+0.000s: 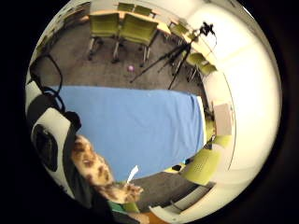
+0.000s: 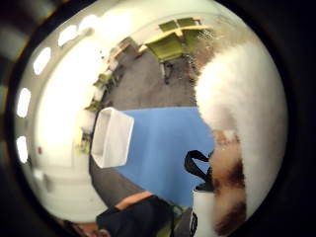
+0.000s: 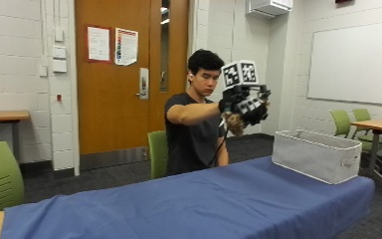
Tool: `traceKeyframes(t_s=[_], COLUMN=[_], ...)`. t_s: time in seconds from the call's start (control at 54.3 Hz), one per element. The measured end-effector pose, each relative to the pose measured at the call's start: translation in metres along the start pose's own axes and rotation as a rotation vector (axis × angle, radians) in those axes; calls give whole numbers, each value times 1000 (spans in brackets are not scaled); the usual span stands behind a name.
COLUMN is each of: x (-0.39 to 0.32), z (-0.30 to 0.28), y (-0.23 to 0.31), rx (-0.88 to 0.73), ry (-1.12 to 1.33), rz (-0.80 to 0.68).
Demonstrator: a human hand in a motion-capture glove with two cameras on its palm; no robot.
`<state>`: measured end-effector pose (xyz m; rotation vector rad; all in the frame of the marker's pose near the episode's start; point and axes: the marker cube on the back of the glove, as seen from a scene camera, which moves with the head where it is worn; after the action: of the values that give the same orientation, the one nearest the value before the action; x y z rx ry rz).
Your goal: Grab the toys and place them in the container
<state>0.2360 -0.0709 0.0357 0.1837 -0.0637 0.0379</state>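
Note:
My gloved right hand (image 3: 245, 105) is raised at chest height above the table, gripping a furry brown-and-white spotted toy (image 3: 233, 122) that hangs below the fingers. The toy (image 1: 96, 170) shows spotted beside the palm in the little finger side view, and its white fur (image 2: 242, 98) fills much of the thumb side view. A white fabric container (image 3: 315, 155) stands on the blue tablecloth (image 3: 197, 199) near the table's right end, to the right of and below the hand. The container (image 2: 112, 137) looks empty from above.
A person sits behind the table on a green chair (image 3: 156, 152). Green chairs (image 1: 131, 29) and wooden tables stand around the room, and a camera tripod (image 1: 180, 49) is on the carpet. A small pink object (image 1: 131, 68) lies on the floor.

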Motion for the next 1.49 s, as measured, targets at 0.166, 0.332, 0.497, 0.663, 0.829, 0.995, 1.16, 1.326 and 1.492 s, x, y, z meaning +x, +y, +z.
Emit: traceKeyframes(t_s=[0.166,0.332,0.497,0.663,0.829,0.995,1.16,1.326,1.492], x=[-132,-325,-426,-418,-433,-411,-366,-367,-263], z=[-48,-61,-45,-18,1,24,12,-11,-4], y=[-30,-37,-23,-28,-19,-25,-13,32,40], rx=[75,29,10,-17,-90,-210,-122,-141,-131], ry=[-57,-235,-206,-369,-351,-217,-238,-173,14], rz=[-210,-424,-481,-653,-695,-558,-697,-556,-320])
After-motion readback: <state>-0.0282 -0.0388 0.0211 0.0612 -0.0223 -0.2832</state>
